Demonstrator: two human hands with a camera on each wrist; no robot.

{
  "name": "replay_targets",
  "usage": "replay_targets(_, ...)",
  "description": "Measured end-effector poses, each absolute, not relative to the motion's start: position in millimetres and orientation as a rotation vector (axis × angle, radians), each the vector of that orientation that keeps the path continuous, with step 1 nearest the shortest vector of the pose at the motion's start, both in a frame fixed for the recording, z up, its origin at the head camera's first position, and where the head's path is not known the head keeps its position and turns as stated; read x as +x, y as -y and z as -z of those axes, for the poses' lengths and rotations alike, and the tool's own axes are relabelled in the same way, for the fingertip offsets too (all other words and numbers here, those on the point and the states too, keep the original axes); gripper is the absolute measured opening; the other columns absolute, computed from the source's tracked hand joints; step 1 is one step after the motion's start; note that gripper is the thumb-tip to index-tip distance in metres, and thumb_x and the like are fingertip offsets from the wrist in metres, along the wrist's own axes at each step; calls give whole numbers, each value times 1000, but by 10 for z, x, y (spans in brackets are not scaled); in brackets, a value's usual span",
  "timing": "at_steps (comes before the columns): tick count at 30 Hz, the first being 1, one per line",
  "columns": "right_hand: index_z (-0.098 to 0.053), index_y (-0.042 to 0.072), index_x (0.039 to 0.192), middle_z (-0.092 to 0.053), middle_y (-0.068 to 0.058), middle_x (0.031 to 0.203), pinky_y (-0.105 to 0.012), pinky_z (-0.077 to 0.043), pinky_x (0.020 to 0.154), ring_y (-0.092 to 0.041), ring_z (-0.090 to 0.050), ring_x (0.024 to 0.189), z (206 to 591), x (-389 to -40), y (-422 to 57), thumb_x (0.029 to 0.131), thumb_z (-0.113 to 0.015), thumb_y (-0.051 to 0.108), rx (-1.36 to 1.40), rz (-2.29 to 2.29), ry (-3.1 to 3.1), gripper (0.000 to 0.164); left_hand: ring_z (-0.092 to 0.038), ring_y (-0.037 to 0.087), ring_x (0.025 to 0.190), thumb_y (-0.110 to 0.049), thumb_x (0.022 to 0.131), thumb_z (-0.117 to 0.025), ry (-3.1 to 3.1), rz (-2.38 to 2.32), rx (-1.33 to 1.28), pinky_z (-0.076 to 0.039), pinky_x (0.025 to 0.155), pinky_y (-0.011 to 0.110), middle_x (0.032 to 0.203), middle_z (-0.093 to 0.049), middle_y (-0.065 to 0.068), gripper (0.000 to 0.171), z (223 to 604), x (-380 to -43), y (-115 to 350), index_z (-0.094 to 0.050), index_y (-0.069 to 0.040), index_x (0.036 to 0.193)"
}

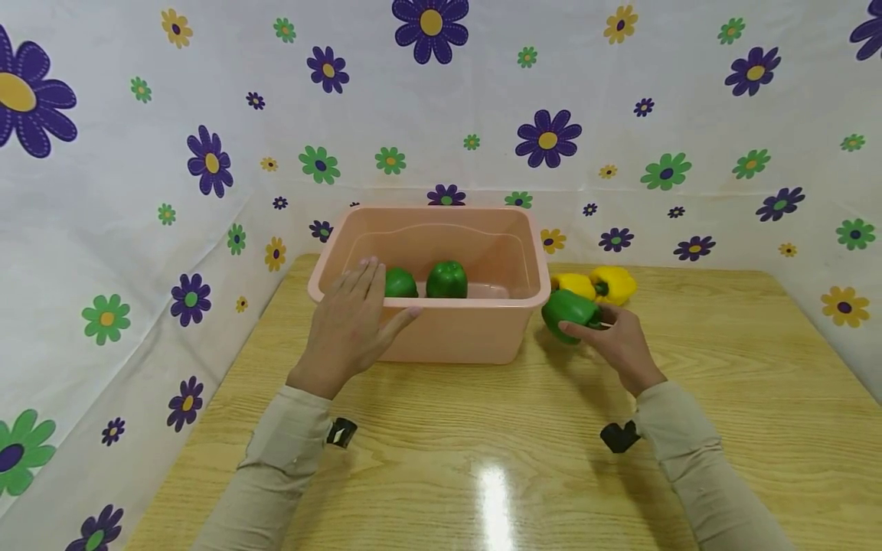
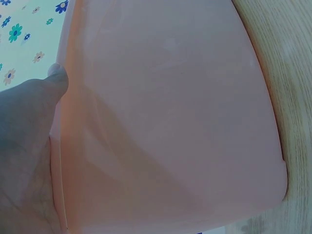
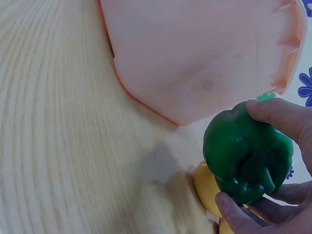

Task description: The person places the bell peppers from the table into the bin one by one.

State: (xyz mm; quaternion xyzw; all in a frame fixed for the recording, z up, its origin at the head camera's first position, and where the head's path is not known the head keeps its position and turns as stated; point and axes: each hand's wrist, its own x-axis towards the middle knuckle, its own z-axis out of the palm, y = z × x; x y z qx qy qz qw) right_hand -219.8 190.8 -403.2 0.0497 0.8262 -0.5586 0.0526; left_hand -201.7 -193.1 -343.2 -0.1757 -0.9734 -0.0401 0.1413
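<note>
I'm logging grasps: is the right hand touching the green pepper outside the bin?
Touching. The right wrist view shows the right hand gripping the green pepper between thumb and fingers.

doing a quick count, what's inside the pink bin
Two green peppers show inside the pink bin. Its front wall and the left hand hide part of the interior; anything there can't be seen.

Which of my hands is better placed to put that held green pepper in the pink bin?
The right, most likely: the right grip holds the green pepper beside the pink bin. The left grip, at the bin's front rim, is farther from that pepper.
</note>
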Motion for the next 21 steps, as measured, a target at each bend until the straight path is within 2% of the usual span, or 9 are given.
replay_targets(7, -37, -5, 152, -44, -26, 148, -49, -43, 110, -37, -46, 129, 3946, -2191, -1930, 88, -79, 45, 157, 1718, -2550, 91, -24, 38, 151, -65, 101, -43, 2824, 114, -504, -18, 124, 48, 161, -28, 26, 93, 3439, -2022, 1935, -30, 10, 154)
replay_targets(21, -40, -3, 151, -49, -23, 144, -47, -44, 108, -33, -49, 124, 3731, -2207, -1886, 88, -77, 49, 132, 1806, -2571, 90, -24, 37, 151, -65, 101, -44, 2827, 121, -501, -17, 124, 48, 161, -27, 26, 93, 3434, -2007, 1934, -29, 10, 154)
